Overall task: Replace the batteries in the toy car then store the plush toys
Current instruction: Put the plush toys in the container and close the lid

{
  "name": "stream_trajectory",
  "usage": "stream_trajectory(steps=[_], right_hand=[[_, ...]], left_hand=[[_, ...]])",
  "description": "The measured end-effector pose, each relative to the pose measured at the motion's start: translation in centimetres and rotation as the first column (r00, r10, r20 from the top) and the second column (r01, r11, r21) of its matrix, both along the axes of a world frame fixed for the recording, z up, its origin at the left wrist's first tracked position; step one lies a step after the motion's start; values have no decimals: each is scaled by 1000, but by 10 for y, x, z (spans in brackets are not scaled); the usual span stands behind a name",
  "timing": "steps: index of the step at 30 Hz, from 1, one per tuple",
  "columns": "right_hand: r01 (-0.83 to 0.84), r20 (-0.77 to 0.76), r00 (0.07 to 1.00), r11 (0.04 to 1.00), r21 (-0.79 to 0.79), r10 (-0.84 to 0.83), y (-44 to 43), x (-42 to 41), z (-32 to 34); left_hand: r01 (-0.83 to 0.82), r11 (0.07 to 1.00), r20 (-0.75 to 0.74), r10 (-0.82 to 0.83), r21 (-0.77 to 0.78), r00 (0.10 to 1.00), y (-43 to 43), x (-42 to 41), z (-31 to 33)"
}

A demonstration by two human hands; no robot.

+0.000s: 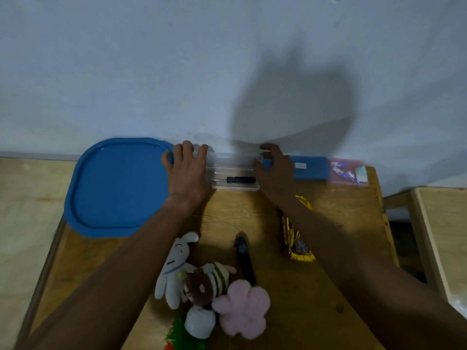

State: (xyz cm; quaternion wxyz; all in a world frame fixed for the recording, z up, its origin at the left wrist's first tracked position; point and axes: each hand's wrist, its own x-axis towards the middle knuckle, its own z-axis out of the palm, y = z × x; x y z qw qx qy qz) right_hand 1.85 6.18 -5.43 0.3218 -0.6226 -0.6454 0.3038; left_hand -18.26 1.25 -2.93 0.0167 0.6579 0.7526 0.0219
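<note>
Gripping clear rectangular plastic case (235, 162), left hand (187, 173), right hand (275, 170), fingers (187, 147) curled round ends

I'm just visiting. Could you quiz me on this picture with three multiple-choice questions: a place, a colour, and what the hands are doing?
1. Where is the screwdriver? A in the clear case; B on a blue lid; C among plush toys.
2. What colour is the toy car? A red; B yellow; C green.
3. What are the left hand and right hand doing? A gripping the clear case; B holding plush toys; C hanging idle.
Answers: 1 A, it lies inside the case. 2 B, its body shows yellow. 3 A, one hand grips each end.
</note>
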Motion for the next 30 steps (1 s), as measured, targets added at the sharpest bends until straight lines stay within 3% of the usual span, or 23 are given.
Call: stream_trajectory(steps=[5,11,30], right_hand=[[-156,224,966,982,105,130,-25,17,-11],[-310,526,823,945,103,213,-38,26,-24],[-277,664,742,945,177,93,-11,14,-25]], left_hand=[[31,999,-18,-32,-23,999,-19,10,-1],[105,989,58,-99,-107,993,-22,15,-6],[23,1000,235,-21,-6,972,16,9,-26]])
